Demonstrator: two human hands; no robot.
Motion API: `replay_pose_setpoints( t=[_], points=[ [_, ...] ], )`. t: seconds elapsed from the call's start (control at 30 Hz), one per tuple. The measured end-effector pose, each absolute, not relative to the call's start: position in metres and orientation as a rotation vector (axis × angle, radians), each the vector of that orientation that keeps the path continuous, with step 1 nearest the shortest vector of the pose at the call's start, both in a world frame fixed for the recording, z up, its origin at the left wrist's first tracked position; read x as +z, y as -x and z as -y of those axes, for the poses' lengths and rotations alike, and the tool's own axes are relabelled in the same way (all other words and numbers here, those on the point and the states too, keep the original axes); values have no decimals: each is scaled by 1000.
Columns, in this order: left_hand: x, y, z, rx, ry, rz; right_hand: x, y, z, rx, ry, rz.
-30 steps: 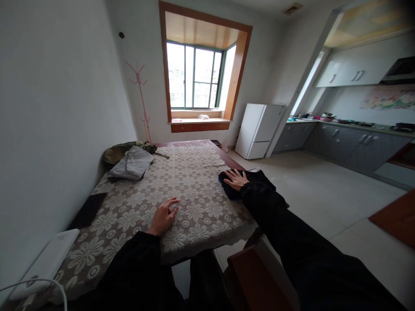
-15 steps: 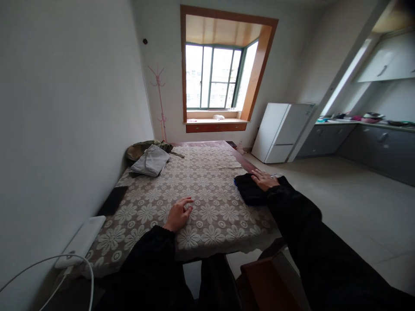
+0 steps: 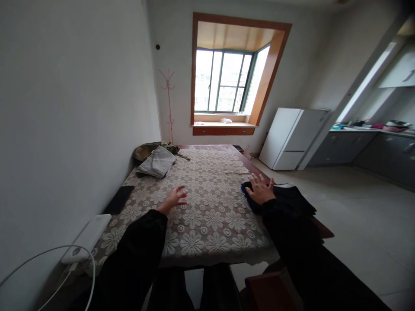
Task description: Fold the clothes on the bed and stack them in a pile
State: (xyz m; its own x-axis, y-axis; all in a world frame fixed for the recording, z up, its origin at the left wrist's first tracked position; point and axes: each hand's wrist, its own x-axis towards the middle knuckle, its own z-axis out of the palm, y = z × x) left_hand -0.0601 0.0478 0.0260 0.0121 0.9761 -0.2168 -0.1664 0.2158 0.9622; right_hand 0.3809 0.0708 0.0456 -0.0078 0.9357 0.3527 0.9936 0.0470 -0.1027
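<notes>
My right hand (image 3: 260,190) lies with spread fingers on the left part of a folded black cloth item (image 3: 295,199), at the right edge of the table; it does not grip it. A bit of blue shows at the cloth's left edge, and my hand and sleeve cover part of it. My left hand (image 3: 174,199) appears just above the flowered tablecloth (image 3: 212,219), fingers apart and curved, with nothing in them. Whether it touches the tablecloth I cannot tell.
Left along the wall are a white power bank (image 3: 87,238) with a cable, a dark flat object (image 3: 119,199), and a folded grey cloth (image 3: 158,162) by an olive bag (image 3: 145,150). A brown stool (image 3: 270,290) stands near the front right. A white fridge (image 3: 293,138) is beyond.
My left hand has lifted and moved forward and left over the tablecloth. My right hand's fingers have spread wider, and more of the black cloth shows right of it. The view has turned slightly left.
</notes>
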Motion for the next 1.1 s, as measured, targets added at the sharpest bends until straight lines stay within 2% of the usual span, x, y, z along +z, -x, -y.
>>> replay_pose_setpoints(
  t=[0.17,0.27,0.43,0.8,1.1],
  points=[
    [46,119,-116,1355,-722,-1291,20,-269,-53,-11,1546,2088],
    [45,144,-135,1409,-692,-1345,-8,-238,-47,148,1459,2063],
    [39,158,-150,1430,-767,-1380,-30,-238,-49,252,1442,2035],
    [57,170,-162,1276,-867,-1470,-23,-236,-48,242,1501,2071],
    [66,161,-163,1402,-797,-1366,-22,-236,-48,220,1511,2106]
  ],
)
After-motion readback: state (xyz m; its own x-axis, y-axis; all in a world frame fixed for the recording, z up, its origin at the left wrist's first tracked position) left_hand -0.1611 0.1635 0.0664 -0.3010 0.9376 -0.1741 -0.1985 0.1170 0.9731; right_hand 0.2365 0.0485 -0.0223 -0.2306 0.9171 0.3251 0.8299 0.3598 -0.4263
